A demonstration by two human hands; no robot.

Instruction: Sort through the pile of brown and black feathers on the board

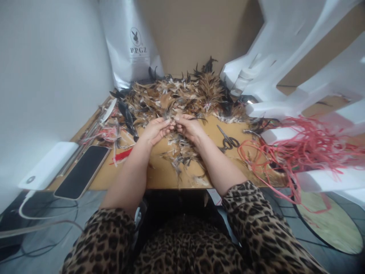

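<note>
A big heap of brown, tan and black feathers (pixel 182 95) covers the back of a wooden table (pixel 159 179). My left hand (pixel 156 130) and my right hand (pixel 190 127) meet fingertip to fingertip at the near edge of the heap. Both are closed in a pinch on a small bunch of feathers between them. Loose feather bits (pixel 182 152) lie on the table under my wrists.
Black scissors (pixel 228 140) lie to the right of my right hand. A tangle of red strings (pixel 296 148) spreads at the right. A dark phone (pixel 82 172) and a white power bank (pixel 47 164) lie at the left edge. A white bag (pixel 132 42) and white foam (pixel 285 57) stand behind.
</note>
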